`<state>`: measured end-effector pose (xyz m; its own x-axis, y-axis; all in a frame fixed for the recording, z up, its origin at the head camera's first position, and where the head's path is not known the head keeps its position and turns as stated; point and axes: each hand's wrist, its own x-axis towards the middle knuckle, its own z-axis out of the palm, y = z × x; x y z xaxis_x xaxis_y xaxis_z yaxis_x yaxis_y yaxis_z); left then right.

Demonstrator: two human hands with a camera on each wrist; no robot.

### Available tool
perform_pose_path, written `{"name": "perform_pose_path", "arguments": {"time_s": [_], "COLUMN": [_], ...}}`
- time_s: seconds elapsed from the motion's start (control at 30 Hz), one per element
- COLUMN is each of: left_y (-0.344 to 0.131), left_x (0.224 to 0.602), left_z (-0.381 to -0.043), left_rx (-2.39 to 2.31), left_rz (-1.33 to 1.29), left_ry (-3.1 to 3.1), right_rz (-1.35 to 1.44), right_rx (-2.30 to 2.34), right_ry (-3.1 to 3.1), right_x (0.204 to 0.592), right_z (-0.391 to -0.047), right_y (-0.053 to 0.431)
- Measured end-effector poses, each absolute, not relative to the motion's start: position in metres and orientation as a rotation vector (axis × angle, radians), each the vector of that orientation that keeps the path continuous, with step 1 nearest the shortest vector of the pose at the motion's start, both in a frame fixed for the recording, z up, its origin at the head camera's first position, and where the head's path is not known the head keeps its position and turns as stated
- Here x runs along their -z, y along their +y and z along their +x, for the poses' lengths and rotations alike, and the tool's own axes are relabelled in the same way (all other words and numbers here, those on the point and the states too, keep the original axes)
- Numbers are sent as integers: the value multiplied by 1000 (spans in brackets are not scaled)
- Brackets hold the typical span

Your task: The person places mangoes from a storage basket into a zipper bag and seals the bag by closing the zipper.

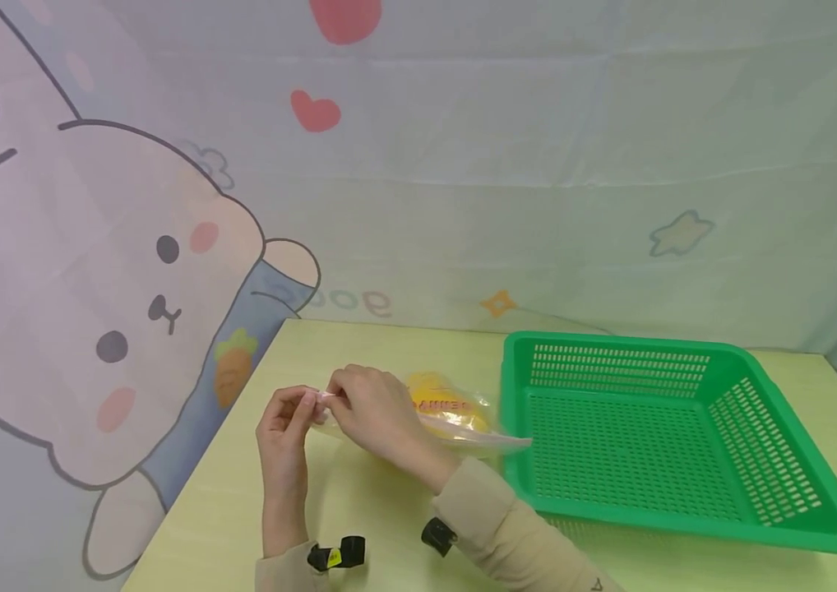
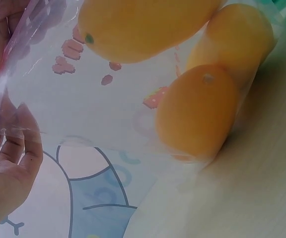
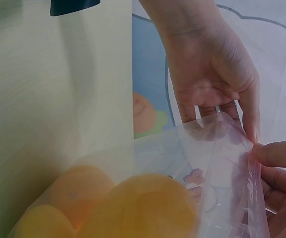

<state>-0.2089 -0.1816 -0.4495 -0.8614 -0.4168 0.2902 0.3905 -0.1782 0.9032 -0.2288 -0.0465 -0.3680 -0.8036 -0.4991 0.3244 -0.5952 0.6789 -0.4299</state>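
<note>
A clear zip bag (image 1: 463,432) with a pinkish seal strip and red print lies on the table. Inside are several yellow-orange oval fruits (image 2: 148,25) that look like mangoes, seen through the plastic. My left hand (image 1: 285,423) pinches the bag's left corner at the seal between thumb and fingers. Right beside it, my right hand (image 1: 377,411) pinches the same seal strip. In the right wrist view the left hand (image 3: 212,69) comes from above, and the two hands' fingertips meet at the bag's edge. The strip's far end reaches the basket's rim.
A green plastic basket (image 1: 633,518) with slotted walls stands to the right on the pale yellow table (image 1: 389,341). Behind hangs a cloth (image 1: 463,230) printed with a rabbit, hearts and stars. Black straps (image 1: 340,555) are at both sleeves.
</note>
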Motion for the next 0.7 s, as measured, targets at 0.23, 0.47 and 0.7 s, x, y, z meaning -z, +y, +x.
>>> {"name": "perform_pose_path", "arguments": {"time_s": [0.23, 0.47, 0.7], "left_y": [-181, -182, -182], "left_x": [449, 448, 449], "left_z": [-209, -208, -208], "left_rx": [2091, 2082, 2055], "left_rz": [18, 28, 59], "left_ry": [-1546, -1558, -1595], "right_rz": [882, 878, 879], "right_rx": [-810, -820, -818], "right_ry": [-2715, -2740, -2744], "right_x": [369, 368, 368], "right_z": [-229, -229, -228], "right_y": [-44, -42, -40]}}
